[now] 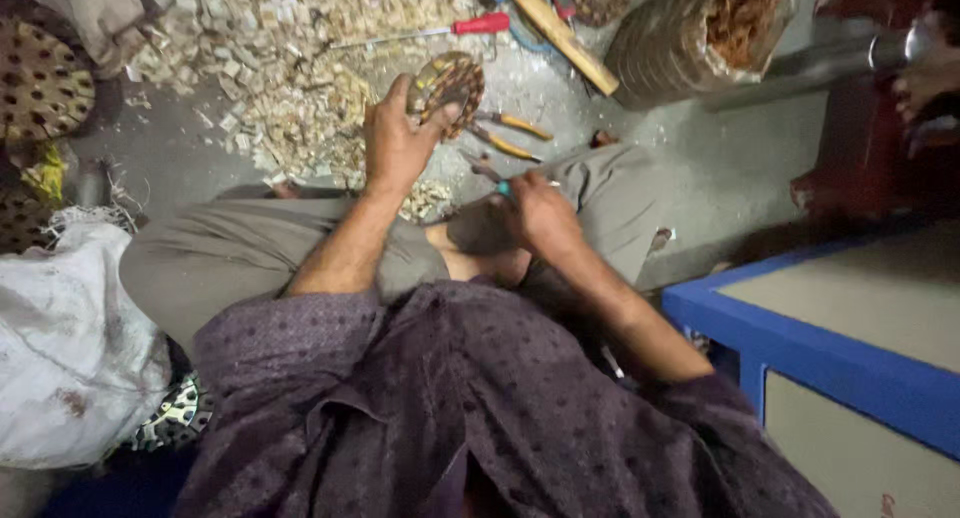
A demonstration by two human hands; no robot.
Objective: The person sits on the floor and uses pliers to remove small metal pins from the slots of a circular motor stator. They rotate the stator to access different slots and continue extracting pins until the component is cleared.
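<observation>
Left fingers: we see them spread and curled over the rim of a round wound coil (447,86), gripping it from the near side; the left hand (398,143) holds it up on edge over the floor.
Right fingers: we see them closed around a thin tool with a blue-green handle (507,187); the right hand (541,214) sits low, just above the knee, and the tool's tip points toward the coil.
Coil: round, with copper-coloured windings and a few yellow and green patches; it sits just beyond our left hand, in front of the heap of scraps.
Just beside the coil: pliers with yellow handles (510,135) lie on the floor, to its right.
Farther out: a screwdriver with a red handle (470,25) lies on a heap of pale scraps (270,68) that covers the grey floor (700,168); a wooden stick (562,38) lies at a slant beyond it.
Top right: a stack of round discs (655,53) wrapped in clear plastic.
Left edge: a white sack (70,348) and a round perforated part (40,78).
Right edge: a blue-framed box (800,353), and another person's hand (925,78) near a metal pipe.
Near us: grey trousers (230,258) and a purple dotted shirt (470,408).
</observation>
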